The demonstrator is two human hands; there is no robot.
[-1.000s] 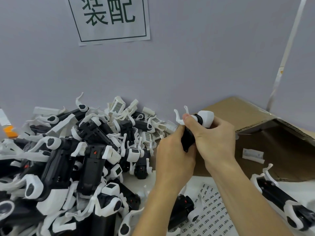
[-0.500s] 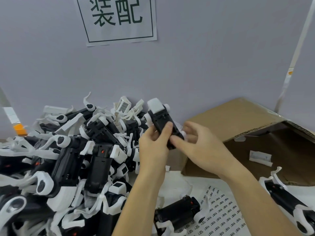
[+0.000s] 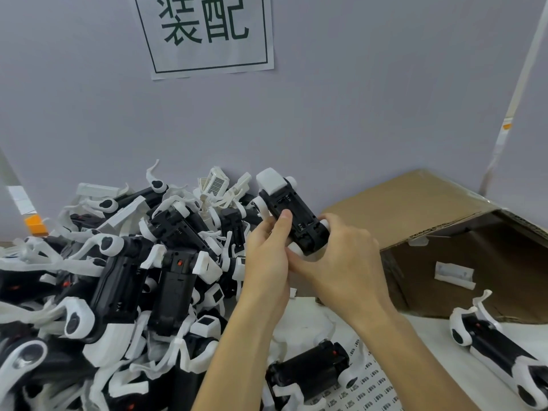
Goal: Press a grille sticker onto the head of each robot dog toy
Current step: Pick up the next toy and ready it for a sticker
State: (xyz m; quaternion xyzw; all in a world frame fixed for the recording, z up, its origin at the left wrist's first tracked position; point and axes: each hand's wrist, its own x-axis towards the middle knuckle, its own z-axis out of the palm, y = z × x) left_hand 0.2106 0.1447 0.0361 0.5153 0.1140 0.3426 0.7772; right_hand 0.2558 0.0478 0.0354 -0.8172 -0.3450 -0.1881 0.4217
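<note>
Robot dog toy (image 3: 292, 213) held up mid-scene, black underside toward camera, white head (image 3: 270, 180) at far-left end, tilted. Left hand (image 3: 268, 256) grips near-left side, thumb on belly. Right hand (image 3: 341, 262) curls fingers round near end from right. Sticker sheet (image 3: 366, 384) flat on desk (image 3: 299, 317), near. Toy pile (image 3: 118, 277) left, cardboard box (image 3: 430, 232) right. Versus half second back: same grip, toy barely shifted.

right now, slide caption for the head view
Both hands, left hand and right hand, hold a robot dog toy above the pile.
</note>
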